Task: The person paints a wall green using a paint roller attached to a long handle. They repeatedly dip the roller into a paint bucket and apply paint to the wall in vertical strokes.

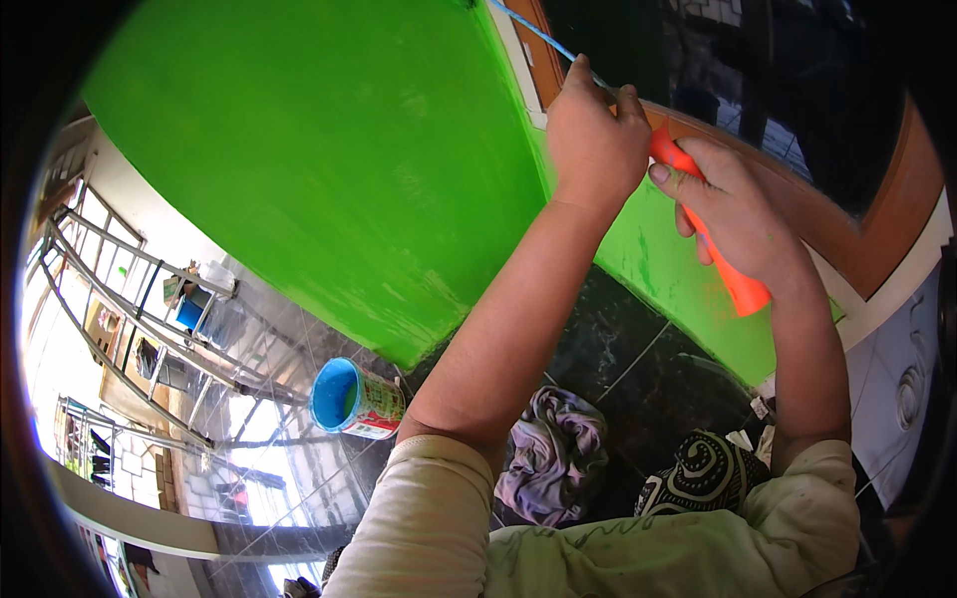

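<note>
My left hand (598, 134) is closed around a thin pale-blue rod (542, 36), which runs up and out of the top of the view. The fingers of my right hand (729, 198) wrap around an orange plastic handle (721, 254). Rod and handle lie roughly in line, like parts of one tool; my left hand hides where they would meet, and the far end is out of view. Both hands are in front of a brown window frame (792, 179) with dark glass. To their left rises a bright green painted wall (329, 149), streaky near its bottom edge.
A paint bucket (377, 407) with green paint inside stands on the dark tiled floor (624, 351). Beside it lies a crumpled purple-grey cloth (557, 456). Farther left is a metal ladder (134, 306). A lighter green wall strip (673, 291) runs below the window.
</note>
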`<state>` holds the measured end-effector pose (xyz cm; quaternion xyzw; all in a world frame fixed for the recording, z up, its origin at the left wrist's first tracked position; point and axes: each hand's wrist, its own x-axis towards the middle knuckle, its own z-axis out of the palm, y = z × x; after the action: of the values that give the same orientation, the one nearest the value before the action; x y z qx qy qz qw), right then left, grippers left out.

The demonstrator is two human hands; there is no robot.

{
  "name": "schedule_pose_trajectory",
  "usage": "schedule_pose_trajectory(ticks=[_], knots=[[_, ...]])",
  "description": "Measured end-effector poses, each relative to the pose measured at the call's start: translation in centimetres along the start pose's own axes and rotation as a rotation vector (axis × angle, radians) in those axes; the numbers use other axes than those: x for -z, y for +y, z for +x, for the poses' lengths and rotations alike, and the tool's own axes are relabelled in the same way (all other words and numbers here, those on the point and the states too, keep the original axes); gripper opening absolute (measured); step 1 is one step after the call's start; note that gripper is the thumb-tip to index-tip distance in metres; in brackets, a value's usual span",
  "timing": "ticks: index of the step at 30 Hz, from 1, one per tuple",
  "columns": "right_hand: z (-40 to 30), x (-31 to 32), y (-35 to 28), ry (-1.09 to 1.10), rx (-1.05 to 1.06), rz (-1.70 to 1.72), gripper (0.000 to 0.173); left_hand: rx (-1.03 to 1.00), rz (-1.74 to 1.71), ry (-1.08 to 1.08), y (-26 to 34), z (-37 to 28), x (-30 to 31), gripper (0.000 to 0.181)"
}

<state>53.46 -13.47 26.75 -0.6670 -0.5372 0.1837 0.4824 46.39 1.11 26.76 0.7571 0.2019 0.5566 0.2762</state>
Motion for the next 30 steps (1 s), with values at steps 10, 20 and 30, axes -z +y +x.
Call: schedule_pose_trajectory(ticks=[10, 20, 30], knots=[[0.2, 3.3, -3.3, -0.11, -0.116, -0.122, 0.039, 0.042, 0.135, -0.037, 2.3, 1.1, 0.6, 0.051], [-2.1, -1.5, 5.5, -0.226, -0.284, 0.009, 0.038, 0.255, 0.251, -0.252, -3.4, -5.4, -0.8, 0.035], [-7.6, -5.8, 12.4, -0.431, -0.501, 0.01, 0.033, 0.414, 0.222, -0.643, -12.4, -18.7, -3.0, 0.064]])
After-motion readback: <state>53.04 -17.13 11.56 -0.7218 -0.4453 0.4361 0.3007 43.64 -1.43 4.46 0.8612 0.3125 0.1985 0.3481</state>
